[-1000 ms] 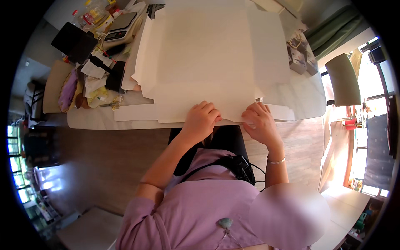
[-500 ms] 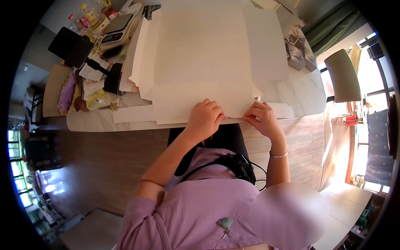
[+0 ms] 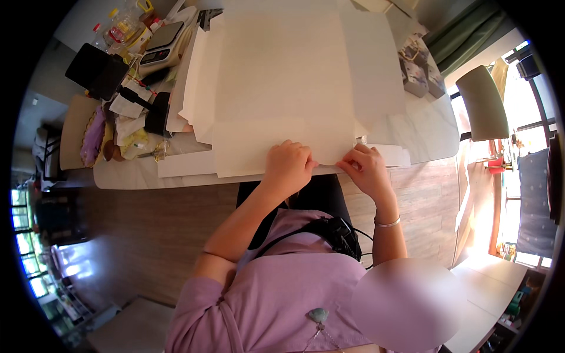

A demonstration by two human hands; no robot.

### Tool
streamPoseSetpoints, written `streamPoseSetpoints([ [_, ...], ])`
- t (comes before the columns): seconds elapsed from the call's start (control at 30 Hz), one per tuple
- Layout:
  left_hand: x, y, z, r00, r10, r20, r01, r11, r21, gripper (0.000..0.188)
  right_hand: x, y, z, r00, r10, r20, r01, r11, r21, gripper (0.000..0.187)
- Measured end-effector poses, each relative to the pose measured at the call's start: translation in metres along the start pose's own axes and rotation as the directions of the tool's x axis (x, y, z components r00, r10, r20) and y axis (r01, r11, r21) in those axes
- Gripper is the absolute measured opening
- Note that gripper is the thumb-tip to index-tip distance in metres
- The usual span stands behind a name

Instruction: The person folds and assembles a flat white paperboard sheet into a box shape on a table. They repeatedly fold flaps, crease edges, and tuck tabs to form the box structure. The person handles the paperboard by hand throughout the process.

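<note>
Dark tablet screen point(image 3: 97, 70), rectangular, blank: far left, well beyond left hand point(image 3: 288, 167). Kitchen scale display point(image 3: 154, 56), small grey strip: beside tablet. Grey patterned gift boxes point(image 3: 421, 73): far right, beyond right hand point(image 3: 368, 170). Yellow-labelled bottles point(image 3: 120, 26): far left corner.

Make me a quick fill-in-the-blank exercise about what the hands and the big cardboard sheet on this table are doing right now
1. Both hands press on the near edge of a large flat sheet of pale ____.
2. The left hand is closed in a loose fist on the cardboard sheet; the right hand wears a thin ____ at the wrist.
3. The kitchen scale sits at the table's far ____ corner.

Missing words: cardboard; bracelet; left
</note>
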State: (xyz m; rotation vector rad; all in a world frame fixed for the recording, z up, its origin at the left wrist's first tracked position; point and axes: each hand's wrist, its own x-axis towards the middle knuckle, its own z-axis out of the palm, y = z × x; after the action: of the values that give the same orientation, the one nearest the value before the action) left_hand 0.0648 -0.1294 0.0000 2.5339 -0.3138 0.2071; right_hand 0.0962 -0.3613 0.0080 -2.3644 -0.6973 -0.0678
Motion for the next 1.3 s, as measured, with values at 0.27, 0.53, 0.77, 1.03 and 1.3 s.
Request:
streamPoseSetpoints([
  [0.27, -0.013, 0.02, -0.036, 0.994, 0.099, -0.039, -0.099, 0.995, 0.01, 0.025, -0.011, -0.034, -0.018, 0.998, -0.015, -0.069, 0.012, 0.999, -0.035, 0.022],
  [0.53, -0.018, -0.002, 0.006, 0.994, 0.061, -0.088, -0.06, 0.998, 0.016, 0.019, -0.012, -0.019, 0.008, 0.994, 0.088, -0.071, -0.096, 0.988, -0.122, 0.025],
  [0.77, -0.016, -0.003, 0.01, 0.974, 0.076, -0.212, -0.068, 0.997, 0.045, 0.023, -0.023, -0.015, 0.027, 0.937, -0.24, -0.253, 0.171, 0.948, -0.267, 0.021],
  [1.03, -0.013, -0.008, 0.005, 0.98, 0.079, -0.183, -0.08, 0.997, 0.001, 0.024, -0.049, -0.012, 0.046, 0.896, -0.344, -0.28, 0.223, 0.895, -0.386, 0.041],
  [1.3, -0.017, -0.003, 0.004, 0.99, 0.054, -0.133, -0.05, 0.998, 0.03, 0.028, -0.057, -0.009, 0.051, 0.902, -0.324, -0.284, 0.189, 0.89, -0.415, 0.042],
])
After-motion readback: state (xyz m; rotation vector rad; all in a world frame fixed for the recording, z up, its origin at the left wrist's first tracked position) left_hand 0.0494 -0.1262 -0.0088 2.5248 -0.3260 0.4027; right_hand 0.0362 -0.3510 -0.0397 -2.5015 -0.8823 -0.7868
